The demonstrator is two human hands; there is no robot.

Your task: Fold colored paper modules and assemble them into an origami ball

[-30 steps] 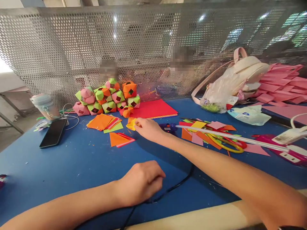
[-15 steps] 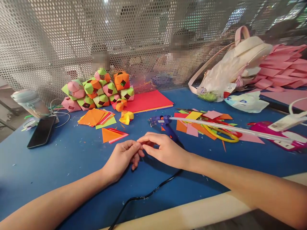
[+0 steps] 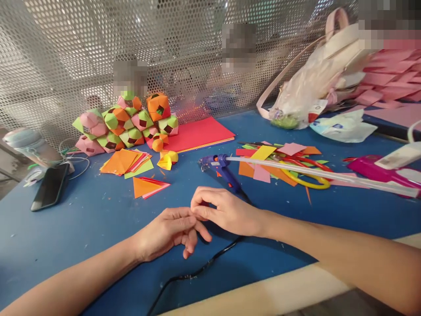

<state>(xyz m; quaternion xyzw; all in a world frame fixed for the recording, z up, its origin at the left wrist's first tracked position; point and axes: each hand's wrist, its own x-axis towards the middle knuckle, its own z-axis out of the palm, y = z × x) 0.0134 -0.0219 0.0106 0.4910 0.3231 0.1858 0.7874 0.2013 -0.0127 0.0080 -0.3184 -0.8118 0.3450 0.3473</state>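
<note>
My left hand (image 3: 167, 232) rests on the blue table (image 3: 82, 228) with its fingers loosely apart and nothing in it. My right hand (image 3: 226, 210) lies just right of it, and its thumb and fingertips pinch at the tip of my left forefinger. What sits between the fingertips is too small to tell. A blue glue gun (image 3: 221, 164) lies just behind my right hand, and its black cord (image 3: 197, 272) runs under my hands toward the near edge. A small yellow-orange folded paper piece (image 3: 166, 160) lies farther back.
A pile of folded paper balls (image 3: 131, 125) and a stack of red sheets (image 3: 200, 134) stand at the mesh wall. Orange paper squares (image 3: 125, 161), a phone (image 3: 49, 186) and a bottle (image 3: 29, 145) lie left. Scissors (image 3: 305, 180), paper scraps and a backpack (image 3: 329, 66) are right.
My right hand let go of the yellow folded piece and drew back to meet my left hand at the table's middle. The view has tilted down a little.
</note>
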